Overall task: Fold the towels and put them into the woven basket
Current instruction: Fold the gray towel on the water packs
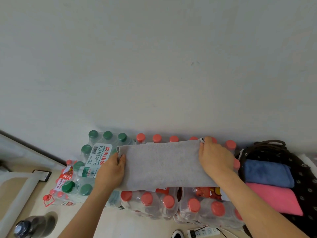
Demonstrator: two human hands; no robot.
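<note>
Left hand (pixel 111 170) and right hand (pixel 215 158) pinch the grey towel (pixel 163 165), stretched nine to three o'clock; woven basket (pixel 304 174) at three, nearest right fingers.

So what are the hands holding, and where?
The grey towel: left hand pinches its far left corner, right hand its far right corner.

Left hand (pixel 111 170) and right hand (pixel 215 159), both forearms (pixel 82 212) bare.
</note>
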